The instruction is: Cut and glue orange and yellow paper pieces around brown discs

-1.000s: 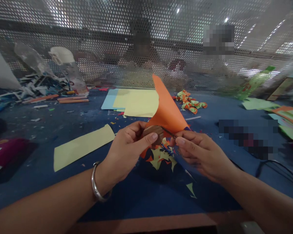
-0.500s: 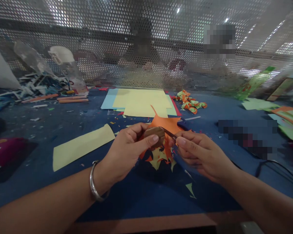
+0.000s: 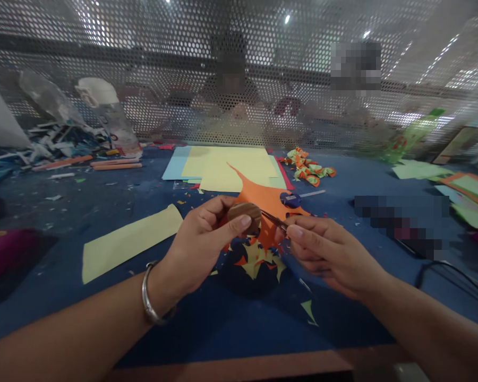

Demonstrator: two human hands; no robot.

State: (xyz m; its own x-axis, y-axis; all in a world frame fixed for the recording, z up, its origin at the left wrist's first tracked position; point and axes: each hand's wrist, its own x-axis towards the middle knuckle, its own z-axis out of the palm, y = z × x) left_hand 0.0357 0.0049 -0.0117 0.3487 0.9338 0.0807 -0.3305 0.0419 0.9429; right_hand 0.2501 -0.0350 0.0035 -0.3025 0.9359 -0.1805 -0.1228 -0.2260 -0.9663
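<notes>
**Main risk: a slip where both hands meet**

Left hand (image 3: 207,239) has the round, flat, brown wood-striped disc (image 3: 242,213) pinched, thumb pressed on its face, fingers behind. Disc is up off the table, between the two hands. Right hand (image 3: 322,241) grasps the slim, dark metal scissors (image 3: 276,220), blades pointing at the disc, tips just beside its right edge. Can't tell from where I'm standing if they touch it.

Failure modes, my read:
- Nicked disc: a small twist of the right wrist would drive the tips into the rim.
- Cut finger: left fingertips are hidden behind the disc, so a blade passing behind could catch one unseen.
- Lost pinch: one thumb carries the front; sideways push from the blades could rotate the disc.
- Snag: the jagged, bright orange paper sheet (image 3: 263,199) lies behind and right of the disc, near the blades. Whether the left fingers also hold it, can't tell.
- Mix-up: a dropped disc could land in the pointed, yellow-and-orange paper offcuts (image 3: 258,260) below it and scatter them.
</notes>
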